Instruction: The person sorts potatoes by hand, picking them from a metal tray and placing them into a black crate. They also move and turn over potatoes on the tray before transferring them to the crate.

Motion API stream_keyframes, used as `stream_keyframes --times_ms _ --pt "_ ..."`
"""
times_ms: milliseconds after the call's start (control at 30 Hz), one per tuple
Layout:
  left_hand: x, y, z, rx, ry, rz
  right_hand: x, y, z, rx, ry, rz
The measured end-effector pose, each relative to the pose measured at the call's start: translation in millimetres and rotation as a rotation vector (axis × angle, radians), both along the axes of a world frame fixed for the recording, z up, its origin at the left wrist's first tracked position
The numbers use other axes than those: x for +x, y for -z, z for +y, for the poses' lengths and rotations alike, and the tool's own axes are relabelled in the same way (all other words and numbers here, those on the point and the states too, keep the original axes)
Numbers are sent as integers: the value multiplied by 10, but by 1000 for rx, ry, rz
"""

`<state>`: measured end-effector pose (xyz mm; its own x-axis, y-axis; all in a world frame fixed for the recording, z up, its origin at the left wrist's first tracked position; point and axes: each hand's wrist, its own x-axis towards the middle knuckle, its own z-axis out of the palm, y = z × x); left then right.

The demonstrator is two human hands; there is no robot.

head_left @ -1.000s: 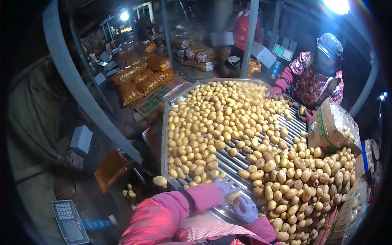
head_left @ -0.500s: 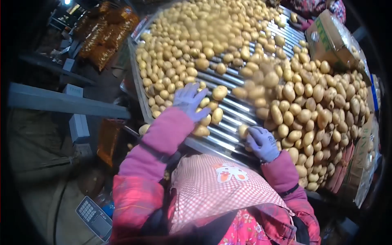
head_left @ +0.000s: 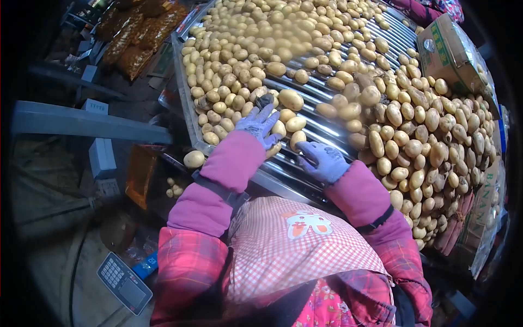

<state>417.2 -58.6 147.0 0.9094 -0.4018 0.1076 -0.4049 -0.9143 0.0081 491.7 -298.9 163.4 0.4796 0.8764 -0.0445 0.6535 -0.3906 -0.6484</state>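
The left hand (head_left: 260, 126) lies spread open on potatoes (head_left: 290, 100), gripping none. The right hand (head_left: 324, 161) rests half-curled, seemingly empty, on the rollers (head_left: 318, 131). Potatoes look firm and roll-prone, so best cupped around the middle.

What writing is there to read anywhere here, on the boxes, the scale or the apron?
"BANAN", as far as it can be made out: dark letters on the carton at the right edge, partly cut off.
Green print on the cardboard box at top right: too blurred to read.
Keys of the scale: too small to read.
Apron: a picture only, no words.
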Motion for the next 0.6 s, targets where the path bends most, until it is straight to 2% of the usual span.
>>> stream_keyframes --times_ms 33,100,200,233,300,333,367,433,500,567,600 --pt "10 0 -9 -174 -156 -7 28 -49 -56 1 -4 -1" --pt "36 15 -31 -525 -465 -16 137 -262 -239 182 134 -224" --pt "105 -58 157 -673 -488 -37 514 -446 -735 124 336 -377" --pt "175 -63 165 -675 -484 -34 604 -482 -879 142 450 -475" --pt "341 -80 137 -642 -407 -64 714 -575 -1112 -80 469 -704" --pt "446 -182 44 -653 -386 8 706 -578 -1137 -189 474 -653" --pt "594 -176 -17 -511 -307 -37 709 -480 -1153 -265 443 -711" --pt "832 -59 -211 -312 -328 -64 703 -442 -1092 -393 367 -669" --pt "1041 37 -279 -262 -296 -45 815 -287 -1037 -482 361 -616" --pt "1241 -68 -385 -168 -521 424 888 -428 -848 -624 343 -550" --pt "1308 -16 -400 -108 -512 392 938 -411 -795 -597 344 -533"
